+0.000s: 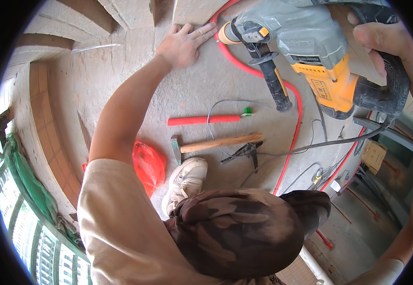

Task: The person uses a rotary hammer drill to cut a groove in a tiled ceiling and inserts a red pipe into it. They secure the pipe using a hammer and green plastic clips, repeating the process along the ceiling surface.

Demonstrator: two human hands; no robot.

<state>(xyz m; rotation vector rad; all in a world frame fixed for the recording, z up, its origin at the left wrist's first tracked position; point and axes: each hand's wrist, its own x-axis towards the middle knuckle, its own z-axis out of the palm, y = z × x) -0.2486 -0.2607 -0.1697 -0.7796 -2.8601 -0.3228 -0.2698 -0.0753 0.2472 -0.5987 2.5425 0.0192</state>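
A grey and yellow rotary hammer (311, 40) with a black side handle (273, 80) fills the upper right. My right hand (392, 42) is closed around its rear grip, and the rim cuts off part of this hand. The tool's nose points left, toward my left hand (182, 47). That hand lies with fingers stretched on the grey concrete surface, near the foot of the tiled blocks. Its fingertips reach a bendy red tube (244, 66), close to the nose; whether they press on it I cannot tell.
A hammer (220, 142) and a red rod (204, 120) with a green end lie near my shoe (187, 178). Beside them are a black angled piece (247, 153) and a red plastic bag (148, 166). A dark cable (320, 143) crosses the floor. Green netting (28, 175) hangs by railings at left.
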